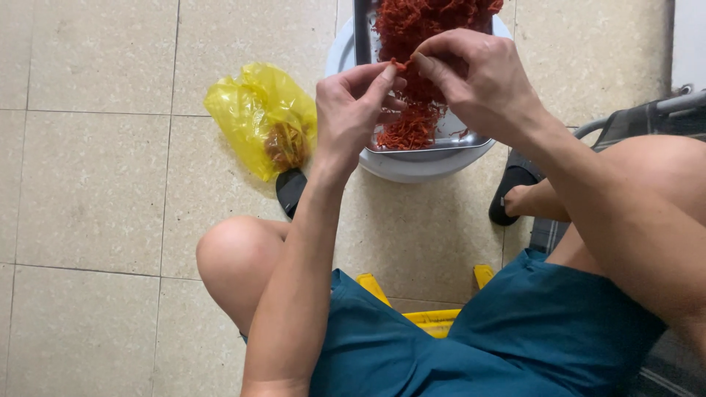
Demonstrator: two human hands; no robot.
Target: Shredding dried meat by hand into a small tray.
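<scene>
A metal tray (441,140), heaped with tangled orange-red strands (419,44), is set on a round white stool (412,167) standing on the tiled floor (95,184). The tray's near edge is seen just inside the stool's rim. Left of the stool, a crumpled yellow plastic bag (257,114) is laid on the floor, with bare tiles beyond it. Over the tray, one small orange-red strand (399,65) is pinched between the two hands: the left hand (353,110) is narrowed into a fingertip grip on it, and the right hand (482,81) is closed on its other end.
</scene>
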